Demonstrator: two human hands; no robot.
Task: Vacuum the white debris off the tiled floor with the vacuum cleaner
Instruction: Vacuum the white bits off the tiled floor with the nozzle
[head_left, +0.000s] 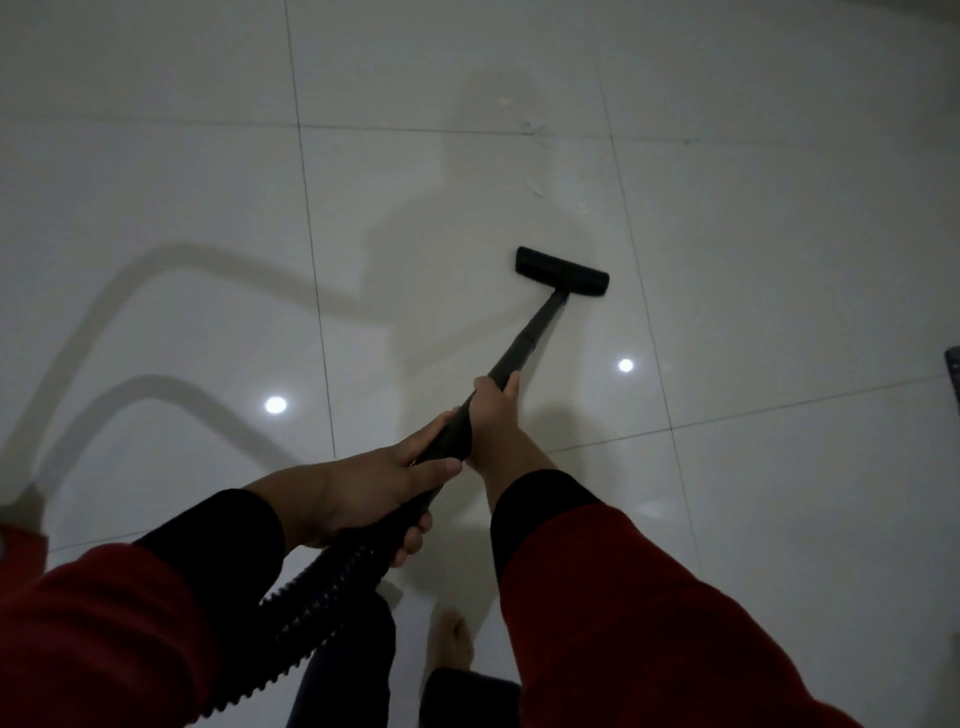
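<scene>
The black vacuum wand (535, 332) slants from my hands up to its flat floor head (562, 272), which rests on the pale tiled floor (779, 260). My left hand (363, 493) grips the wand's lower end where the ribbed hose (322, 587) joins it. My right hand (493, 421) grips the wand just above. Faint white debris (535, 127) lies on the tiles beyond the head, with more scraps (535, 186) nearer to it, a short way from the head.
My bare foot (454, 642) and dark trouser legs show at the bottom. A dark object (953, 374) pokes in at the right edge. Two ceiling lights reflect on the glossy tiles, and shadows of the hose and of me fall across the floor.
</scene>
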